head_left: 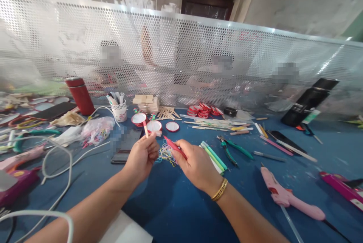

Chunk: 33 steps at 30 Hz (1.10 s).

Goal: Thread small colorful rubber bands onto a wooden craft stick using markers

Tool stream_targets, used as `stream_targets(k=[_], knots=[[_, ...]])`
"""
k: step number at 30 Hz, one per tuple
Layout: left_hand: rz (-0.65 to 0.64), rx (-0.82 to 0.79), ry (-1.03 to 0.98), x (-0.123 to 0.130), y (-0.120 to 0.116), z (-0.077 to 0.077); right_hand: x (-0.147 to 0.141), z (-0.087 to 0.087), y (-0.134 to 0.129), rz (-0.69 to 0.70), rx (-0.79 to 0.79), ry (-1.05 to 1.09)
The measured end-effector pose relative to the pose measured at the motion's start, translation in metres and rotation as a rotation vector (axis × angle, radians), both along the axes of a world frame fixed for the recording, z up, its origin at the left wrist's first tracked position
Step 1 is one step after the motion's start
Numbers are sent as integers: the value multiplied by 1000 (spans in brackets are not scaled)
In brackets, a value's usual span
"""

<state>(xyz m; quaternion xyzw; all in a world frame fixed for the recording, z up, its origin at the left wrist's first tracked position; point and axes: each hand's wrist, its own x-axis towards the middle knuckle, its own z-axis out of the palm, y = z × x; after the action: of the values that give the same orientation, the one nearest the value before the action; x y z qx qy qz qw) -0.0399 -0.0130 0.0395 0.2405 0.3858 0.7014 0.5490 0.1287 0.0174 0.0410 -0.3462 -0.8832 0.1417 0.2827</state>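
My left hand is closed on a flat wooden craft stick that stands upright and is red at its top end. A small pale piece shows beside that thumb; I cannot tell what it is. In my right hand is a red marker, its tip pointing up and left toward the stick, apart from it. Colourful rubber bands lie in a loose heap between and behind the hands. Just beyond are small round red-rimmed pieces with white faces.
Green markers, pliers and a pink glue gun lie to the right. At left are a phone, a cup of pens, a red bottle and a looping white cable. A perforated metal screen stands behind.
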Motion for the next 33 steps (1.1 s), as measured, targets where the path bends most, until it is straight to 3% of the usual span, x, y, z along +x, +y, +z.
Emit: stream_targets(k=[11, 19, 22, 26, 31, 33], knots=[[-69, 8, 245, 4, -4, -2, 0, -2, 4, 7, -9, 3], [-87, 31, 264, 7, -4, -1, -4, -10, 10, 257, -468, 388], [-76, 41, 267, 9, -4, -2, -6, -13, 10, 305, -553, 460], [-82, 35, 281, 10, -5, -1, -5, -12, 7, 257, -434, 404], [-101, 32, 340, 12, -5, 3, 7, 4, 19, 203, -202, 175], [-140, 2, 332, 14, -5, 3, 22, 10, 34, 57, -28, 41]])
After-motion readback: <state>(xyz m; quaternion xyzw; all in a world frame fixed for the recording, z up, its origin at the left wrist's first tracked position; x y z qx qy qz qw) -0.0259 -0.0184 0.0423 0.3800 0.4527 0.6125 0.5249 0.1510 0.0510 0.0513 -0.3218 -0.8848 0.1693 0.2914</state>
